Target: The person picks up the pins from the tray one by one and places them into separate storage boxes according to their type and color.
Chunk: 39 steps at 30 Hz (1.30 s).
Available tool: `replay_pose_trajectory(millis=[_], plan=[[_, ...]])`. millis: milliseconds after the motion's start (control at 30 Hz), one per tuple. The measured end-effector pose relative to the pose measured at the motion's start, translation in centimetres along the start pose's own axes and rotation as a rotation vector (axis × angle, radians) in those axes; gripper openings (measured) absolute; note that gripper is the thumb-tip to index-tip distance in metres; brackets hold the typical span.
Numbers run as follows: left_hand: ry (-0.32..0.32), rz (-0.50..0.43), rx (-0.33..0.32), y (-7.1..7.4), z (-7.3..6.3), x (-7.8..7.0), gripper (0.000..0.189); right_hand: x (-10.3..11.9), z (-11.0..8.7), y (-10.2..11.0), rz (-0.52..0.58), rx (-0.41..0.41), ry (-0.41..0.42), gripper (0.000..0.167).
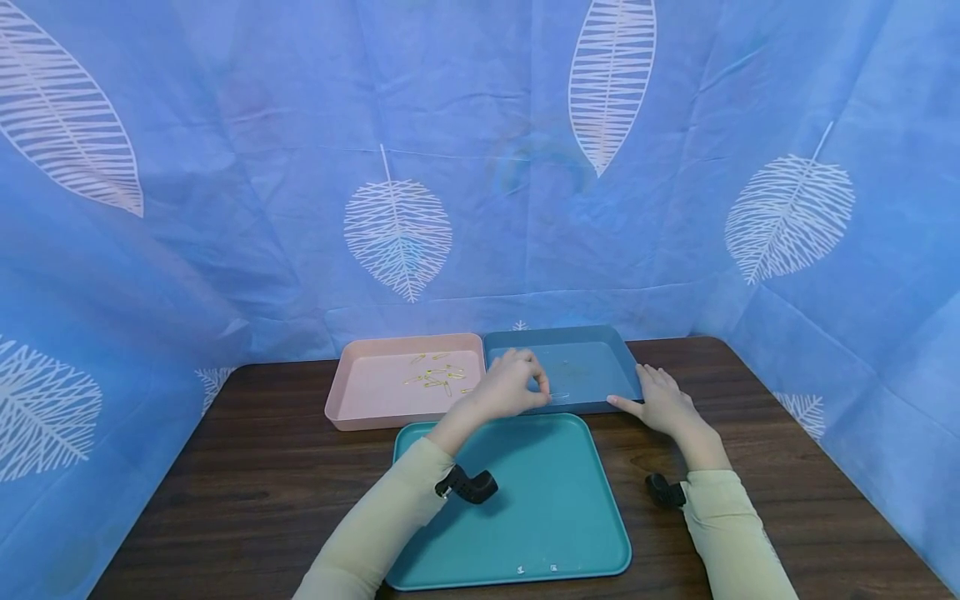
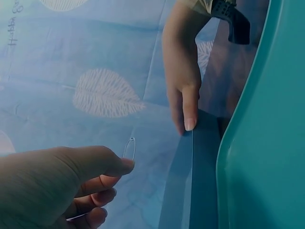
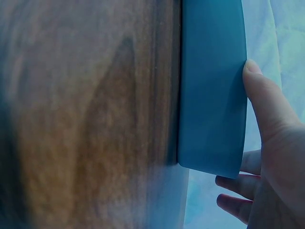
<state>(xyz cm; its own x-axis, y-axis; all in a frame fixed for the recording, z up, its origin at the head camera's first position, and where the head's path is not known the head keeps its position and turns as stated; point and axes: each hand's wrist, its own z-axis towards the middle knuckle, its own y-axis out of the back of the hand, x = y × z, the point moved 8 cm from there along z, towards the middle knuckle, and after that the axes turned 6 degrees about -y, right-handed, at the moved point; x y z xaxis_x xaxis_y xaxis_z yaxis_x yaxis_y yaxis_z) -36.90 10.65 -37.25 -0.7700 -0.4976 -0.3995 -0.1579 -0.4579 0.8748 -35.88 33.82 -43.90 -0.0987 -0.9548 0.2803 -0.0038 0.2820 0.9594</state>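
Note:
My left hand (image 1: 517, 385) is over the front left part of the blue tray (image 1: 592, 335). Between thumb and fingertips it pinches a silver safety pin (image 2: 130, 148), which stands up from the fingers in the left wrist view. More thin silver pins (image 1: 559, 395) lie on the blue tray's floor beside this hand. My right hand (image 1: 667, 404) rests at the tray's front right corner, thumb on the front rim and the other fingers stretched along the right side. Several yellow safety pins (image 1: 435, 382) are scattered in the pink tray (image 1: 356, 408) at the left.
A flat teal tray (image 1: 540, 500) lies in front of the two deeper trays, under my left forearm. All stand on a dark wooden table (image 1: 262, 467). A blue cloth (image 1: 487, 233) with white leaf prints hangs behind. Each wrist wears a black camera band (image 1: 472, 485).

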Motion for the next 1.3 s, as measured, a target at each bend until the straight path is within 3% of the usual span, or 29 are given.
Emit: replay_pose_trajectory(millis=[833, 1300], plan=[[0.160, 0.070, -0.064, -1.6, 3.7, 5.0, 0.018, -0.2, 0.1, -0.1, 0.001, -0.005, -0.002, 0.101], [0.238, 0.146, -0.119, -2.0, 5.2, 6.4, 0.015, -0.1, 0.1, -0.1, 0.011, 0.007, -0.006, 0.101]])
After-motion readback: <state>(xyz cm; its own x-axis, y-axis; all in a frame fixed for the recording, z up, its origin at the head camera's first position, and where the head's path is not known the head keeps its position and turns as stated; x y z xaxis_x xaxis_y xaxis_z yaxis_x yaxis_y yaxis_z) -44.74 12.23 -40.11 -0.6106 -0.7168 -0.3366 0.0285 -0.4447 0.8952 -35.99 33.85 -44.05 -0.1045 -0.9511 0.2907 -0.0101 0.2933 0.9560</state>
